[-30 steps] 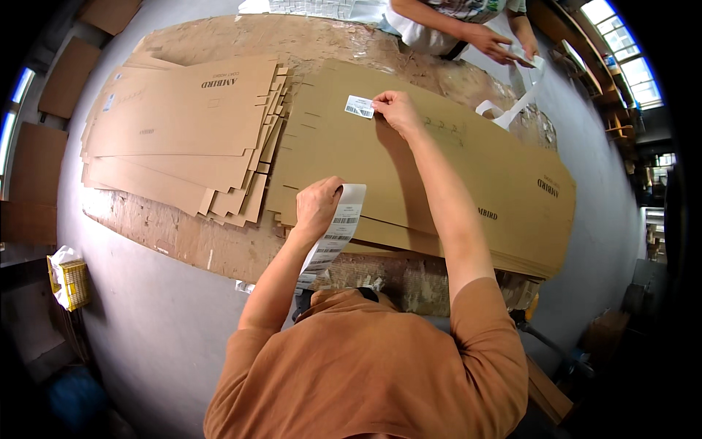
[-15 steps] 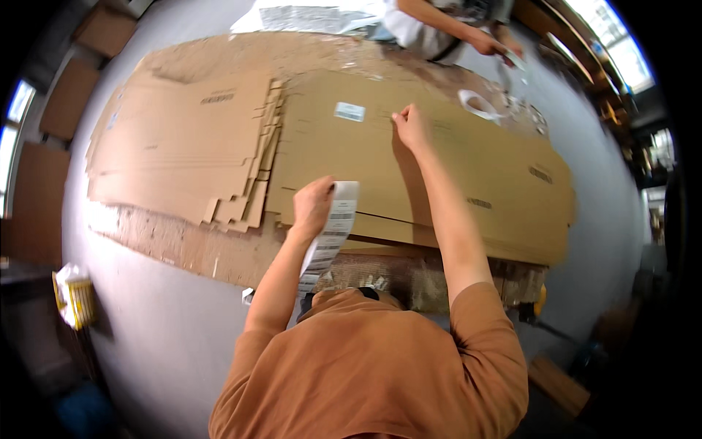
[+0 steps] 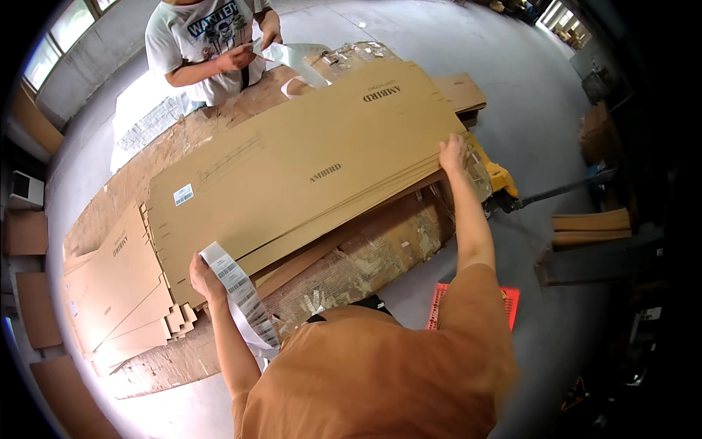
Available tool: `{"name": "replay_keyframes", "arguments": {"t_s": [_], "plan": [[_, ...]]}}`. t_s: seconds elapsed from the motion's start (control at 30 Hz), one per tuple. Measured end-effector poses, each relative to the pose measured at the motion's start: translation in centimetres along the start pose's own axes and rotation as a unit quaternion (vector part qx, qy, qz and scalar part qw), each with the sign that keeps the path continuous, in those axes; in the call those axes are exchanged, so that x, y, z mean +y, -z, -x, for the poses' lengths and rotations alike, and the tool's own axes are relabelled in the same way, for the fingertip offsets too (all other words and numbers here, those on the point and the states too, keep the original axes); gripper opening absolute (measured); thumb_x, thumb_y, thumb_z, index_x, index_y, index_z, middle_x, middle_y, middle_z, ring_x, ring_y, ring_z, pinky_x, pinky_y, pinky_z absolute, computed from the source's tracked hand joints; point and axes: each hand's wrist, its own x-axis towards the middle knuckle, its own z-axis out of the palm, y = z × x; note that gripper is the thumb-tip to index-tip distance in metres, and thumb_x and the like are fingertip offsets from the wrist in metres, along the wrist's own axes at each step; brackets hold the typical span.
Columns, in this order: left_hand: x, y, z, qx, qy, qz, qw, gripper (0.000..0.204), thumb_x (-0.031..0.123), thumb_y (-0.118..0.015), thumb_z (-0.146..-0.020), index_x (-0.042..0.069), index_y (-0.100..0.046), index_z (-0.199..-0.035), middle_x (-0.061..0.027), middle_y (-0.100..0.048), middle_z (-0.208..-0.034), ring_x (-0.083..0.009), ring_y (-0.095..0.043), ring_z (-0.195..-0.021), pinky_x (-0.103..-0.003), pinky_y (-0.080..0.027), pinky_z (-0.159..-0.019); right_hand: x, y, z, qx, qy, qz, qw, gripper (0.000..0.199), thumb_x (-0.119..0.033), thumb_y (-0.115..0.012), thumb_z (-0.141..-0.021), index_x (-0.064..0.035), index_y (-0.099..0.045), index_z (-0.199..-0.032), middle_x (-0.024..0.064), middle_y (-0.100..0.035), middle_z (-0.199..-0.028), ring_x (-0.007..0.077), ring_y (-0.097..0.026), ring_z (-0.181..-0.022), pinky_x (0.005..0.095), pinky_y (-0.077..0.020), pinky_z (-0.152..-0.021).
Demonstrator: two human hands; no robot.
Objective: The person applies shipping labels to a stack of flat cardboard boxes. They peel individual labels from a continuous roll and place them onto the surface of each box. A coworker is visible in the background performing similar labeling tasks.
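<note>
Brown cardboard, flat printed sheets in a long stack (image 3: 380,161), laid across a worn platform (image 3: 124,194). White label (image 3: 183,194) sits on the top sheet toward its left end. Left hand (image 3: 207,280) at the front left corner, closed on a label strip (image 3: 238,285) that hangs down the near side toward the person's body. Right hand (image 3: 453,154) at the right end of the front edge, fingers curled over; can't tell from here if it pinches one sheet, several, or just rests.

Handling, my judgement: take only the top sheet, feel for its edge on both sides, keep it level so it doesn't buckle, and keep the strip from getting caught under it.

Edges: front edges are stepped, not flush. Second stack (image 3: 121,293) is right beside the left end, its notched ends ragged, could snag. Far side, a co-worker (image 3: 212,66) handles another white strip (image 3: 307,66) near the far edge, so little room there. Yellow pallet jack (image 3: 501,175) is just beside the right end; red crate (image 3: 513,307) on the near-side floor. Most room looks upward.
</note>
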Motion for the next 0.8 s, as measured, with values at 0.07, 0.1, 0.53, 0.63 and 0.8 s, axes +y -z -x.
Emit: {"name": "replay_keyframes", "arguments": {"t_s": [0.07,0.1,0.53,0.63,0.8], "plan": [[0.1,0.1,0.3,0.015,-0.001,0.011,1.0,0.014,0.017,-0.061,-0.08,0.009,-0.061,-0.092,-0.0096,-0.064,-0.085,-0.0289,-0.062,-0.083,-0.039,-0.047,-0.071,1.4,-0.3,-1.7,0.003,-0.02,0.033,0.999,0.048,-0.025,-0.057,-0.09,-0.0023,-0.044,-0.13,0.0176,-0.045,-0.132,0.0339,-0.04,-0.125,0.0498,-0.0314,-0.104],[-0.2,-0.2,0.3,0.03,-0.002,0.03,0.999,0.014,0.017,-0.061,-0.08,0.009,-0.062,-0.092,-0.0099,-0.064,-0.085,-0.0291,-0.061,-0.083,-0.039,-0.047,-0.072,1.8,-0.5,-2.7,0.02,-0.027,0.036,0.999,0.049,-0.027,-0.057,-0.09,-0.0024,-0.044,-0.13,0.0179,-0.045,-0.131,0.0341,-0.04,-0.125,0.05,-0.0321,-0.103],[-0.1,-1.0,0.7,0.12,-0.013,-0.101,0.988,0.011,0.013,-0.055,-0.079,0.006,-0.057,-0.087,-0.0119,-0.062,-0.086,-0.0322,-0.057,-0.088,-0.041,-0.044,-0.078,5.6,-1.5,-11.6,-0.037,-0.024,0.087,0.995,0.056,-0.046,-0.05,-0.093,0.0044,-0.049,-0.117,0.0226,-0.058,-0.116,0.0378,-0.057,-0.106,0.0491,-0.0488,-0.082],[0.6,-1.0,0.8,0.112,0.002,-0.093,0.989,0.011,0.013,-0.056,-0.078,0.006,-0.056,-0.087,-0.0116,-0.062,-0.087,-0.0318,-0.057,-0.089,-0.041,-0.043,-0.079,5.7,-1.0,-13.1,-0.045,-0.063,0.018,0.997,0.053,-0.04,-0.05,-0.094,0.008,-0.044,-0.116,0.0256,-0.059,-0.11,0.0386,-0.059,-0.101,0.0488,-0.0499,-0.078],[0.6,-1.1,0.9,0.137,-0.007,-0.081,0.987,0.011,0.012,-0.056,-0.078,0.006,-0.056,-0.087,-0.0114,-0.061,-0.085,-0.0317,-0.057,-0.089,-0.042,-0.043,-0.078,5.4,2.7,-13.4,-0.104,-0.135,-0.367,0.914,0.029,-0.031,-0.061,-0.091,-0.0024,-0.053,-0.09,0.0144,-0.063,-0.091,0.0214,-0.061,-0.075,0.0335,-0.0469,-0.057]]}}
